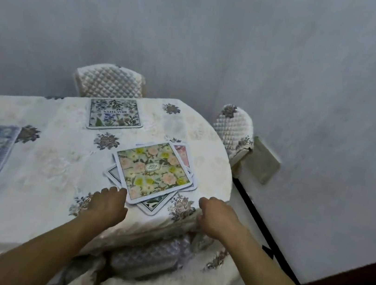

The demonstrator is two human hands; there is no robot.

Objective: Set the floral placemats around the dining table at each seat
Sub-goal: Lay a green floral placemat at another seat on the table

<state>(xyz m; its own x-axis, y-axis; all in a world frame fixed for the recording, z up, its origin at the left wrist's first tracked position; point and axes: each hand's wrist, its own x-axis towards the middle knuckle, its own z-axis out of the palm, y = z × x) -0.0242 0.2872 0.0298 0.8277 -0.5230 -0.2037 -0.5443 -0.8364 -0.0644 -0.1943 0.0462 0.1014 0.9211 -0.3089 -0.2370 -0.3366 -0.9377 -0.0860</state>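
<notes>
Placemats sit in a loose, skewed stack (153, 173) near the round end of the table (57, 159), the yellow-and-pink floral one on top; two more lie already set, one before the far chair (109, 80) and a blue one at the left edge. Left hand (107, 203) rests by the stack's near corner, right hand (216, 217) at the table's rim, both grips loosely curled and holding nothing. Lifting only the top mat may drag those beneath, and tugging the draped tablecloth (28, 191) could shift every mat.
</notes>
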